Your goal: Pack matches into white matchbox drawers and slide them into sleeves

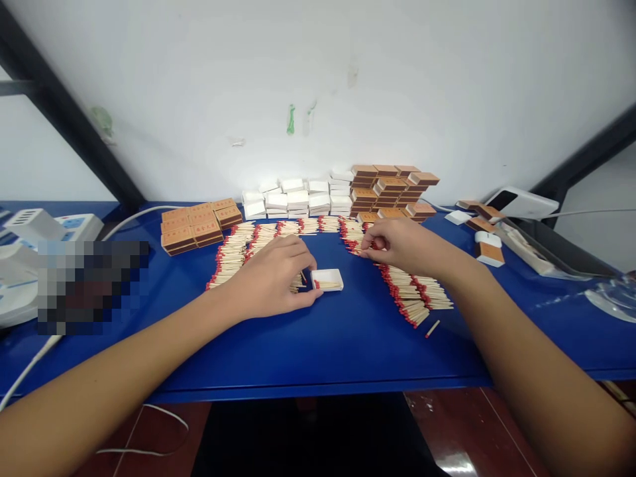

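My left hand grips a small white matchbox tray by its left end, thumb in front and fingers behind. A few red-tipped matches lie inside that tray. My right hand is at the right-hand rows of matches, thumb and forefinger pinched together at the match heads. Whatever sits between those fingertips is too small to make out. More matches lie in bundled rows on the left, partly covered by my left hand, and the rows curve along the back. One loose match lies apart at the right.
White trays are stacked against the wall, beside piled brown matchboxes. More closed matchboxes stand at the left. Power strips and cables occupy the far left; a white device and loose boxes are on the right.
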A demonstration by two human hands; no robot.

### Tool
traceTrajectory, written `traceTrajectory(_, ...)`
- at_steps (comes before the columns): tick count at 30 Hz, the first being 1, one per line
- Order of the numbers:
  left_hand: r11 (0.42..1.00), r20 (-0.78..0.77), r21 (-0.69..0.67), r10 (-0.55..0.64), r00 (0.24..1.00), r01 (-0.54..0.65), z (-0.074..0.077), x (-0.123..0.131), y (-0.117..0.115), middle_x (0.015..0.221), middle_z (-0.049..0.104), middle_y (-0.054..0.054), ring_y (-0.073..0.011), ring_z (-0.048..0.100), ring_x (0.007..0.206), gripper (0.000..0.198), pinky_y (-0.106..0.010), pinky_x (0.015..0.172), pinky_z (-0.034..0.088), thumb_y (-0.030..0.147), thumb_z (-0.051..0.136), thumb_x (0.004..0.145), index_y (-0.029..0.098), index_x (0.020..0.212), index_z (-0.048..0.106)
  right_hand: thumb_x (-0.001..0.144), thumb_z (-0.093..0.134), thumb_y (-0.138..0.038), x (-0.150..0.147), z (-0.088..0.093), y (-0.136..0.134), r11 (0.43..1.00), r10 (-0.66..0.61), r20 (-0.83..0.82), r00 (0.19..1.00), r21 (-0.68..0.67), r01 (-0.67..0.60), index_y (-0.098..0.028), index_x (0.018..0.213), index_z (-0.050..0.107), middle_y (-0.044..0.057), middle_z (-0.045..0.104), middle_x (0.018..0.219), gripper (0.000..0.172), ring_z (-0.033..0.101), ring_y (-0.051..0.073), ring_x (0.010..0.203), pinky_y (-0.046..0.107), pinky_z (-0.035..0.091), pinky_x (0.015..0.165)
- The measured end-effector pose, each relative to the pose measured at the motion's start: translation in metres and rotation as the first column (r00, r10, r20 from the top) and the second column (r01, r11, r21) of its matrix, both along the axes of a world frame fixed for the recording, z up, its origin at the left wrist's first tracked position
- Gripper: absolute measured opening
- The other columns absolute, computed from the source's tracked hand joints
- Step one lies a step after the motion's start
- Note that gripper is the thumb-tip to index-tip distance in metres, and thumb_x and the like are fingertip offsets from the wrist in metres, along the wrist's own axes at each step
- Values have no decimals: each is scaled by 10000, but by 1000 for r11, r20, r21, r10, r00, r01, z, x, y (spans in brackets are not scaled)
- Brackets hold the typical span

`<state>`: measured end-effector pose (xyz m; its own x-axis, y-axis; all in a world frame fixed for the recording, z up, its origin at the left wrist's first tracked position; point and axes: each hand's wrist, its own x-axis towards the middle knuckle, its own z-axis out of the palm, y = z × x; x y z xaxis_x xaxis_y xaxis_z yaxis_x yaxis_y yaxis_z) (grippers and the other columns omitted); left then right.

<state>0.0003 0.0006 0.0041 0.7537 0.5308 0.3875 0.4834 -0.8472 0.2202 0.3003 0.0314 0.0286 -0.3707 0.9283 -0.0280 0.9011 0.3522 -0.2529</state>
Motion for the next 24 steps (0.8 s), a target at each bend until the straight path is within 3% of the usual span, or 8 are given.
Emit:
traceTrajectory(4, 1000, -9, 2, -1, 1000, 1, -1, -1, 0, 1018, 741, -92, -291, 685, 1039, 182, -467, 997, 544, 370, 748, 983, 190, 980, 722, 962, 664, -474, 0, 1, 0, 998, 7, 10, 1000, -67, -6, -208, 832, 732, 54, 707, 736, 304, 581, 189, 666, 341, 380, 640)
traceTrajectory(15, 1000, -4, 2, 2, 1000, -1, -1, -1, 1, 1032, 742, -91, -288, 680, 1055, 165, -471, 1037, 541, 359, 738, 983, 196, 1001, 724, 969, 641, -647, -7, 4, -8, 997, 44, -125, 991, -63, -52, -224, 830, 688, 37, 642, 719, 447, 550, 190, 656, 336, 371, 634)
traceTrajectory(21, 1000, -7, -7, 8, 1000, -8, -3, -1, 2, 1042, 746, -95, -292, 680, 1068, 188, -474, 1040, 537, 376, 746, 981, 194, 1021, 725, 936, 695, -569, -4, 8, -12, 983, 37, -62, 997, -176, -48, -231, 905, 736, 56, 696, 822, 341, 586, 199, 697, 339, 391, 629)
traceTrajectory(24, 1000, -7, -3, 9, 1000, -9, -3, -2, 2, 1052, 747, -101, -295, 679, 1076, 193, -474, 1032, 539, 375, 741, 985, 186, 1025, 731, 925, 718, -519, -3, 9, -12, 986, 36, -45, 998, -164, -43, -232, 959, 743, 55, 706, 846, 290, 599, 203, 715, 337, 396, 640)
